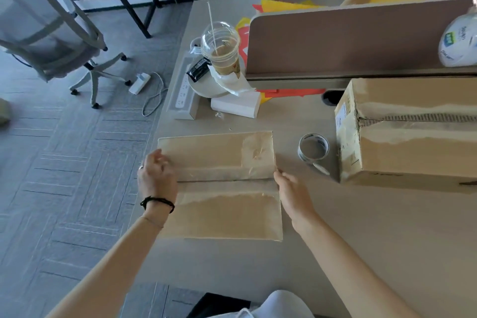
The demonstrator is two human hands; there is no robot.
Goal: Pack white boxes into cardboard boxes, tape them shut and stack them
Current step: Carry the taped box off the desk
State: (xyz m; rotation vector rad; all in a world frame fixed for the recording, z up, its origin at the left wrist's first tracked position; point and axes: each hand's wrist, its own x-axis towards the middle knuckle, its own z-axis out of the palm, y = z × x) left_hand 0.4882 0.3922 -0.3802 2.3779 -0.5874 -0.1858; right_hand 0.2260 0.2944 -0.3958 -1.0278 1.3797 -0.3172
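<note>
A closed cardboard box [222,204] lies on the desk in front of me, its top seam covered with clear tape. My left hand [156,177] grips the box's left side, fingers curled over the edge. My right hand [293,192] presses flat against the box's right side. A larger taped cardboard box [413,134] stands to the right. A roll of clear tape [313,148] lies between the two boxes. A white box [236,106] sits behind, near the back left of the desk.
An iced coffee cup [222,51] with a straw stands on a round white stand beside a power strip [182,93]. A brown desk divider [343,41] runs across the back; another person stands beyond it. An office chair [51,33] is on the floor at left.
</note>
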